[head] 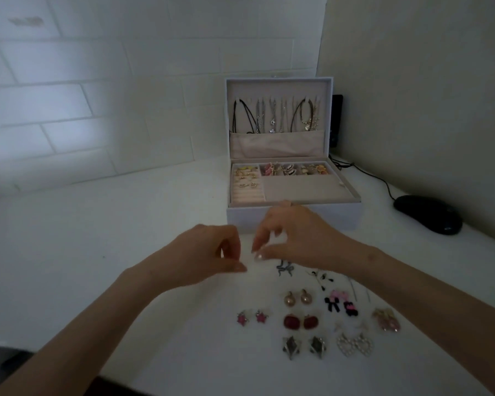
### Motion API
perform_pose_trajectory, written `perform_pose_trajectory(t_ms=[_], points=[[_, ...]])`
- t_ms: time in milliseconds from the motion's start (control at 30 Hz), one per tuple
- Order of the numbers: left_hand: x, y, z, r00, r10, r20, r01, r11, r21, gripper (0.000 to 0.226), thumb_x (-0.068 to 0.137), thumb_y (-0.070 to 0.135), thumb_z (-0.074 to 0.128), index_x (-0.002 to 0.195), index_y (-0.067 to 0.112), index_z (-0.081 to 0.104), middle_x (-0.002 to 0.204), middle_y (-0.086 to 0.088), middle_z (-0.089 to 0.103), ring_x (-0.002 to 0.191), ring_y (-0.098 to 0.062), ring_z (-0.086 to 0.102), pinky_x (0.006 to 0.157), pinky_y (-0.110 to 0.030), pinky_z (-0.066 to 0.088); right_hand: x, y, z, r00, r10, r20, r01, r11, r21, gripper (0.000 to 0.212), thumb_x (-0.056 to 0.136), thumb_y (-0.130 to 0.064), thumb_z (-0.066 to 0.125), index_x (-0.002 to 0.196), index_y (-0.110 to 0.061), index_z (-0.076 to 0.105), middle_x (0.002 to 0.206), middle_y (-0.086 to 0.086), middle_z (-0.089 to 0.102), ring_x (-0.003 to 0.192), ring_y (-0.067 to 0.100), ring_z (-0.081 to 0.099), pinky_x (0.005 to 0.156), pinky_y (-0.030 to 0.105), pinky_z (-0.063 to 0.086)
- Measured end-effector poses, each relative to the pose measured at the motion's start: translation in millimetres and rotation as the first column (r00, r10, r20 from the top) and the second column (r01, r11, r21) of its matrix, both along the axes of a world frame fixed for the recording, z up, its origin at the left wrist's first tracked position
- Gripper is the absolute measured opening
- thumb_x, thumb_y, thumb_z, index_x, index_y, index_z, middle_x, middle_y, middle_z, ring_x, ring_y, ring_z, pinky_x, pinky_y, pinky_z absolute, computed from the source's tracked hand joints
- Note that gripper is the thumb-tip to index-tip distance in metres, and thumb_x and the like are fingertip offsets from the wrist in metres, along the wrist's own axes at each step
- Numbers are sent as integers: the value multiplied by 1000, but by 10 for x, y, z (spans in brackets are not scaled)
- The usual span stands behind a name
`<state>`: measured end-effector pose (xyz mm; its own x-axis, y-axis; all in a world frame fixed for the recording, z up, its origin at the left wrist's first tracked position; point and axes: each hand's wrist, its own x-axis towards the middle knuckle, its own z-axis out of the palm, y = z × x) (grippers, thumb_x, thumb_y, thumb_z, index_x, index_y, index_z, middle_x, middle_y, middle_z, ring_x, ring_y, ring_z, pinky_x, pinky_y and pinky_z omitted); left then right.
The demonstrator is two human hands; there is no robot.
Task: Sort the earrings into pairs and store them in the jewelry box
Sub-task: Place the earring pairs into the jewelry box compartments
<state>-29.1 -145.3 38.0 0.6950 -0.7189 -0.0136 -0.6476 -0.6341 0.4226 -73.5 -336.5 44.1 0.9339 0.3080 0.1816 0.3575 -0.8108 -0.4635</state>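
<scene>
The white jewelry box stands open at the back of the table, with earrings in its top compartments and necklaces hanging in the lid. My left hand and my right hand hover close together in front of it, fingertips pinched. Whatever is between them is too small and dim to make out. Laid out in pairs on the table are pink star earrings, pearl earrings, red earrings, dark silver earrings, heart earrings and black-and-pink bows. A blue bow earring lies partly under my right hand.
A black computer mouse with its cable lies right of the box. A tiled wall runs behind the table and a plain wall closes the right side. A pink-and-gold dangling pair lies at the far right of the earrings.
</scene>
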Motion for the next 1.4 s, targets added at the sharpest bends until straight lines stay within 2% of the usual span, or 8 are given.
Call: perform_pose_trajectory(t_ms=[267, 467, 700, 867, 1067, 1200, 1333, 1400], points=[[-405, 35, -104, 991, -60, -122, 74, 991, 114, 32, 69, 39, 77, 81, 38, 48, 86, 19, 53, 81, 1, 49, 69, -10, 37, -420, 185, -134, 981, 101, -166, -125, 981, -145, 27, 67, -48, 76, 88, -32, 70, 90, -12, 61, 84, 3, 42, 76, 18, 30], [-471, 13, -198, 996, -93, -13, 94, 993, 68, 18, 77, 31, 71, 89, 22, 61, 80, 16, 51, 78, -5, 50, 75, -23, 41, -485, 272, -198, 989, 107, -105, -128, 966, -223, 19, 73, -37, 74, 89, -28, 71, 83, -12, 60, 76, 1, 38, 73, 20, 26], [-334, -12, -176, 998, -65, 11, 65, 997, -43, 11, 79, 25, 71, 79, 24, 60, 74, 15, 58, 69, 1, 51, 73, -25, 44, -392, 205, -94, 988, 79, -136, -78, 997, 8, 9, 77, -14, 72, 84, -18, 74, 82, -10, 70, 65, -7, 53, 67, 3, 38], [-5, -76, 5, 997, 74, 15, -70, 980, -188, 13, 79, 19, 71, 74, 22, 59, 73, 6, 67, 69, -6, 60, 70, -21, 45, -91, 22, 122, 990, -84, -112, 107, 971, 213, 10, 82, -12, 67, 87, -18, 74, 74, -8, 66, 67, 3, 63, 70, 16, 53], [490, -262, 169, 975, 216, 57, -187, 929, -320, 10, 80, 10, 68, 77, 18, 61, 71, 9, 59, 66, -1, 50, 58, -6, 35, 351, -161, 275, 969, -234, -84, 248, 893, 375, 12, 79, -4, 69, 90, -6, 73, 70, -7, 65, 55, -9, 59, 55, 5, 43], [812, -389, 206, 963, 255, 83, -222, 932, -288, 7, 80, 12, 69, 81, 16, 63, 75, 7, 55, 64, 0, 44, 57, -10, 32, 646, -197, 278, 945, -295, -144, 328, 822, 466, 12, 79, 3, 68, 89, 0, 72, 80, 9, 69, 64, 10, 64, 69, 14, 53], [1033, -480, 204, 965, 248, 84, -226, 951, -212, 8, 80, 14, 69, 87, 11, 66, 82, 4, 58, 70, -8, 46, 59, -11, 32, 877, -179, 233, 916, -349, -199, 401, 811, 426, 12, 77, 5, 68, 87, 0, 73, 68, 2, 67, 53, 4, 61, 54, 8, 46], [1101, -502, 212, 971, 227, 77, -212, 963, -168, 11, 80, 13, 70, 89, 10, 67, 84, 2, 58, 66, -3, 45, 57, -7, 31, 950, -164, 209, 906, -354, -232, 423, 784, 454, 14, 76, 4, 70, 89, 1, 73, 85, 12, 71, 63, 9, 64, 56, 8, 48]])
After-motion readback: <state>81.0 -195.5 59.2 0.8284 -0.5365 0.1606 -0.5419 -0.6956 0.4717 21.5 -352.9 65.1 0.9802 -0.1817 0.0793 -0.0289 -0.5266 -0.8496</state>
